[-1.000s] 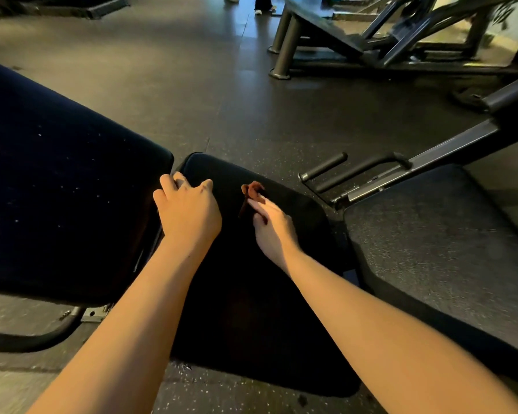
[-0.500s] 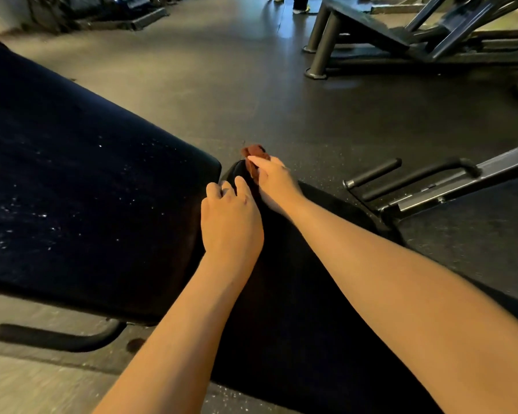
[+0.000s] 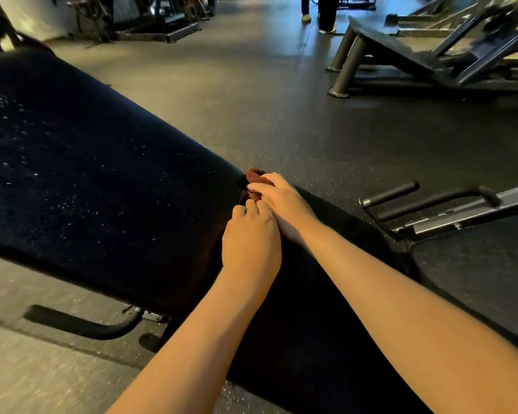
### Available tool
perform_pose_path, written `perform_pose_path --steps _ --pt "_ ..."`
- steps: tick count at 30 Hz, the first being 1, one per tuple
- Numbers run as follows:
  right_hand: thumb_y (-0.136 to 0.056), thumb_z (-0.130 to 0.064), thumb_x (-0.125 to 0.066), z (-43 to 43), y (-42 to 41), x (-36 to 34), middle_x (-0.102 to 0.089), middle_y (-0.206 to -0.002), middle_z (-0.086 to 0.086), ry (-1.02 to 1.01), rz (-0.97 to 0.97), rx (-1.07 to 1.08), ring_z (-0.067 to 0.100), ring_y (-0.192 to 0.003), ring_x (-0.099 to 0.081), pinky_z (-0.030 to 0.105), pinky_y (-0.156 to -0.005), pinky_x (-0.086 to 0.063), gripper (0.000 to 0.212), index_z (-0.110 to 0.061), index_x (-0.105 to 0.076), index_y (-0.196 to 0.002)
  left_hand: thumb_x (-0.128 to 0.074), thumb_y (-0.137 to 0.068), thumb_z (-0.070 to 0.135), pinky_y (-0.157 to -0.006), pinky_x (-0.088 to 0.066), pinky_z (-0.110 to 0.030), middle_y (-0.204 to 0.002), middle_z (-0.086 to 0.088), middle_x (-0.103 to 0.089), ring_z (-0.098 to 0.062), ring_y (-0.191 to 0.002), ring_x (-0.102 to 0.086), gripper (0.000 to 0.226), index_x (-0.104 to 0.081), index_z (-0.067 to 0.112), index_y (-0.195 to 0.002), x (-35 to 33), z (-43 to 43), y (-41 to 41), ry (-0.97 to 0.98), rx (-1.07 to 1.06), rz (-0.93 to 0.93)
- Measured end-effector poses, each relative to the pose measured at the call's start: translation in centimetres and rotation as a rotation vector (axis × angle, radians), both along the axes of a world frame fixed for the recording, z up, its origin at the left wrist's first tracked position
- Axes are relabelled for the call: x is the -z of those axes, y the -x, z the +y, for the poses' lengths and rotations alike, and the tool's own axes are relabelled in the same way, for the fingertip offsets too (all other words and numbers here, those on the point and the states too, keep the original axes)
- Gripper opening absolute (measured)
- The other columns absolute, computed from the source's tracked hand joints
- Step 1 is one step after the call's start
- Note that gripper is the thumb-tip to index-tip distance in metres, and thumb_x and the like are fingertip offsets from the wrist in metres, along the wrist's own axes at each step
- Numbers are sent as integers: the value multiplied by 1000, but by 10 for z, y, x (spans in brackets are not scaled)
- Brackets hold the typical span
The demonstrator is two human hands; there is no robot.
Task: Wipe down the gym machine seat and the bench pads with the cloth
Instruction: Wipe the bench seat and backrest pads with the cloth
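A small reddish-brown cloth (image 3: 254,175) is bunched at the gap where the long dark back pad (image 3: 87,174) meets the black seat pad (image 3: 326,294). My right hand (image 3: 281,198) holds the cloth there, its fingers laid over it and pointing left toward the back pad's end. Just below it, my left hand (image 3: 251,243) has its fingers curled over the seat pad's edge at the same gap. White specks dot the back pad's surface. Both forearms cross the seat pad and hide much of it.
Two black handles on a metal bar (image 3: 401,195) stick out to the right, beside a grey speckled platform (image 3: 476,264). The bench's curved foot (image 3: 87,324) lies on the floor at lower left. Another machine frame (image 3: 431,55) and a person's legs (image 3: 323,13) are farther back.
My right hand carried the cloth from the middle of the seat pad up and left to the gap at the back pad's end. My left hand stayed on the seat edge.
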State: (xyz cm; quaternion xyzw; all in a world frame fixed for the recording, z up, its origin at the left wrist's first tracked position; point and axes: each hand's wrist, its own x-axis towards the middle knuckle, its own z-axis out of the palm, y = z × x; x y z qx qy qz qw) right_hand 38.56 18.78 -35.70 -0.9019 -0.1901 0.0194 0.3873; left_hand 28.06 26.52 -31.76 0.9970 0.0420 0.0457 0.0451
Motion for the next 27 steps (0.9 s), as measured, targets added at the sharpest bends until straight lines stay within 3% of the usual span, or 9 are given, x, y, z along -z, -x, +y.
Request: perform_pose_path --steps 3,7,12,16,21,27 --pt "-104 -32 -43 22 -20 -15 -44 -148 -3 2 98 117 23 -125 -51 30 -84 -46 38 -35 -48 -141 -46 -105 18 -107 -40 -35 -150 -6 -40 -27 -138 -35 47 -34 10 -150 -4 3 14 42 -22 1" --pt "-103 -14 -48 35 -30 -29 -39 -150 7 114 162 179 31 -121 -52 38 -95 -51 39 -20 -48 -141 -47 -106 26 -105 -41 -32 -152 -9 -37 -26 -136 -36 53 -30 8 -153 -4 5 29 -88 -12 66" --pt "-103 -14 -44 26 3 -24 -19 -164 -2 208 49 72 26 -150 -22 46 -113 -37 48 -32 -45 -147 -52 -103 23 -109 -40 -34 -161 -11 -24 -30 -144 -25 62 -24 9 -157 -16 2 48 -81 -1 163" --pt "-104 -16 -42 16 37 -25 -13 -166 -7 233 64 -13 22 -153 -8 47 -115 -29 49 -37 -43 -147 -52 -103 21 -104 -44 -32 -162 -9 -23 -28 -143 -27 59 -28 13 -156 -28 -2 71 -33 -23 208" --pt "-105 -21 -40 14 86 -29 -12 -166 -6 235 142 -49 25 -152 -16 45 -113 -33 46 -39 -43 -147 -55 -101 21 -92 -49 -31 -149 -3 -36 -23 -131 -36 46 -43 17 -145 -34 1 105 36 -61 176" --pt "-106 -25 -35 19 104 -30 -16 -165 -4 149 216 66 27 -147 -29 44 -111 -39 48 -36 -33 -152 -53 -102 21 -84 -54 -28 -134 -1 -45 -17 -117 -44 26 -57 19 -128 -16 20 139 100 -48 70"
